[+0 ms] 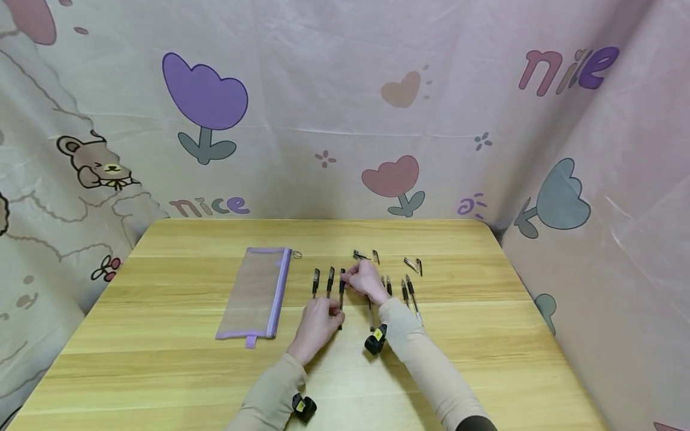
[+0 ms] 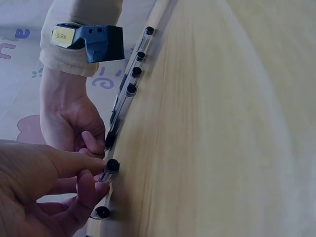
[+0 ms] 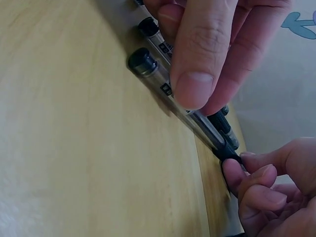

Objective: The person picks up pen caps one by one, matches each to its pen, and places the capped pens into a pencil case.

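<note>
A clear-barrelled pen (image 1: 341,290) with black ends lies lengthwise between the two hands. My left hand (image 1: 316,326) pinches its barrel near the black tail plug (image 3: 141,61), thumb and forefinger on opposite sides. At the far end, my right hand (image 1: 368,281) pinches the pen's black front part (image 3: 226,151) between thumb and fingertips. Two capped pens (image 1: 330,282) lie just left of the held one. Several uncapped pens (image 1: 412,293) lie to the right, partly hidden by the right hand and sleeve.
A mesh pouch (image 1: 250,293) with purple edging and a zip lies flat at the left of the wooden table (image 1: 162,371). Loose clear pen caps (image 1: 375,257) are scattered beyond the right hand. A printed curtain (image 1: 302,90) hangs behind the table.
</note>
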`<state>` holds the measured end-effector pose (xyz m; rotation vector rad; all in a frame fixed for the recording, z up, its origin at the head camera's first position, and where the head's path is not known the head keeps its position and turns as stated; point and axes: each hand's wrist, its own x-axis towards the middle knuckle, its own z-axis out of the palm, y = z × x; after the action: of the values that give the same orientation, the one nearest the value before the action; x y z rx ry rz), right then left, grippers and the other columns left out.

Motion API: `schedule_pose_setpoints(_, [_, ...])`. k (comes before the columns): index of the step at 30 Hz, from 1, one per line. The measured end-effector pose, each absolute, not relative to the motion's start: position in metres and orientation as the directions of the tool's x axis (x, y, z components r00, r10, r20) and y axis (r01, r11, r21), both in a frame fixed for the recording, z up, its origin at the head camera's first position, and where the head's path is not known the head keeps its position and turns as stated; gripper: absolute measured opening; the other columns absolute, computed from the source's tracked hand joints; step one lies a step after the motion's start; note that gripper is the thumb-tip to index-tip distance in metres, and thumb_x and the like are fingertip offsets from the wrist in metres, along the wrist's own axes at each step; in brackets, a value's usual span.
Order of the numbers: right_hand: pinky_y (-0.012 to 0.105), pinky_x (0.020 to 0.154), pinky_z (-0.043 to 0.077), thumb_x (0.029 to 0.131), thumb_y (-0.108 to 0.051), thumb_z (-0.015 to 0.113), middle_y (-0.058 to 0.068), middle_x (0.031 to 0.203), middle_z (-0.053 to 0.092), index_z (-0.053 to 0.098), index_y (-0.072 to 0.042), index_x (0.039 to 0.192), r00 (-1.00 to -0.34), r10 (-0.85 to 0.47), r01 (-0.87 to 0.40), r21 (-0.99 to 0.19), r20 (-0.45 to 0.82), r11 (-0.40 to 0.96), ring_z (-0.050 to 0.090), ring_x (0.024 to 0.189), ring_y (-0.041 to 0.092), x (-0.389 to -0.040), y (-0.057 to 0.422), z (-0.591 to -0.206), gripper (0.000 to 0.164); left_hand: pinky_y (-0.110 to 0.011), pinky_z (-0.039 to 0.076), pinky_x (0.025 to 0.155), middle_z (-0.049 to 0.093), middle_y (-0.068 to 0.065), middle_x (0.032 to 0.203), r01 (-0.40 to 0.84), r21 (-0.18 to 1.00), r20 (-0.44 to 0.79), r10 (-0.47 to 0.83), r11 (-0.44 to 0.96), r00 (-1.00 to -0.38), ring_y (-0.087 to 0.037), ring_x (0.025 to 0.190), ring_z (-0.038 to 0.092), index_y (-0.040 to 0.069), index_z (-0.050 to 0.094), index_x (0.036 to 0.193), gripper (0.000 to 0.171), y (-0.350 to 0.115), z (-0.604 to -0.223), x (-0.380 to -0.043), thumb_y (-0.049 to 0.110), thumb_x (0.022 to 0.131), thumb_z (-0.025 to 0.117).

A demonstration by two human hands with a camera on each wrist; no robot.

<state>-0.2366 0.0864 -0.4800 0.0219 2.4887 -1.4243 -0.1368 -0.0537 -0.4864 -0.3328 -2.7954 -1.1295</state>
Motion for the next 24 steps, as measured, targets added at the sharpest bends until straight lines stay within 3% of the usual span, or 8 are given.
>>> schedule_pose_setpoints(8, [0.020, 0.038, 0.034, 0.093, -0.015, 0.072, 0.007, 0.069, 0.074, 0.076, -0.005, 0.091, -0.969, -0.093, 0.138, -0.816, -0.228, 0.561, 0.045, 0.041, 0.007, -0.236, 0.086, -0.476, 0.011, -0.018, 0.041, 0.054, 0.064, 0.000, 0.063, 0.237, 0.663, 0.185, 0.152, 0.710, -0.971, -0.006, 0.057, 0.049, 0.008, 0.072, 0.071, 0.011, -0.053, -0.487, -0.139, 0.003, 0.080, 0.075])
schedule_pose_setpoints(14, [0.021, 0.045, 0.040, 0.094, -0.016, 0.069, 0.007, 0.073, 0.076, 0.076, -0.006, 0.094, -0.988, -0.081, 0.059, -0.814, -0.128, 0.578, 0.059, 0.052, 0.010, -0.234, 0.096, -0.477, 0.012, -0.017, 0.038, 0.050, 0.058, 0.002, 0.059, 0.251, 0.686, 0.197, 0.158, 0.683, -0.968, -0.005, 0.053, 0.043, 0.009, 0.067, 0.067, 0.018, -0.053, -0.488, -0.139, 0.003, 0.082, 0.074])
schedule_pose_setpoints(18, [0.020, 0.052, 0.045, 0.095, -0.013, 0.065, 0.015, 0.081, 0.075, 0.074, 0.000, 0.102, -0.998, -0.065, -0.047, -0.864, 0.017, 0.502, 0.066, 0.063, 0.017, -0.232, 0.114, -0.481, 0.017, -0.015, 0.042, 0.049, 0.061, 0.001, 0.062, 0.270, 0.723, 0.217, 0.162, 0.635, -0.963, -0.003, 0.052, 0.045, 0.009, 0.067, 0.069, 0.017, -0.051, -0.488, -0.135, 0.005, 0.084, 0.074])
schedule_pose_setpoints(20, [0.020, 0.053, 0.047, 0.095, -0.012, 0.064, 0.021, 0.086, 0.073, 0.072, 0.003, 0.107, -0.998, -0.040, -0.065, -0.896, 0.053, 0.439, 0.066, 0.065, 0.020, -0.232, 0.123, -0.481, 0.021, -0.015, 0.045, 0.051, 0.066, -0.001, 0.066, 0.277, 0.734, 0.231, 0.156, 0.620, -0.960, -0.003, 0.054, 0.050, 0.005, 0.072, 0.076, 0.009, -0.049, -0.488, -0.134, 0.004, 0.084, 0.074])
schedule_pose_setpoints(22, [0.019, 0.051, 0.046, 0.096, -0.012, 0.063, 0.025, 0.088, 0.071, 0.071, 0.005, 0.110, -0.999, 0.000, -0.045, -0.926, 0.048, 0.375, 0.065, 0.063, 0.019, -0.232, 0.131, -0.480, 0.023, -0.014, 0.048, 0.054, 0.070, -0.004, 0.070, 0.285, 0.732, 0.242, 0.154, 0.618, -0.958, -0.003, 0.057, 0.054, 0.002, 0.075, 0.084, 0.003, -0.046, -0.488, -0.133, 0.004, 0.084, 0.075])
schedule_pose_setpoints(24, [0.018, 0.048, 0.044, 0.097, -0.011, 0.062, 0.028, 0.089, 0.070, 0.069, 0.006, 0.112, -0.999, 0.032, -0.018, -0.950, 0.030, 0.313, 0.061, 0.057, 0.014, -0.233, 0.139, -0.479, 0.024, -0.014, 0.050, 0.056, 0.071, -0.006, 0.073, 0.284, 0.734, 0.237, 0.160, 0.617, -0.958, -0.004, 0.060, 0.056, 0.000, 0.076, 0.089, 0.007, -0.043, -0.488, -0.133, 0.005, 0.084, 0.075])
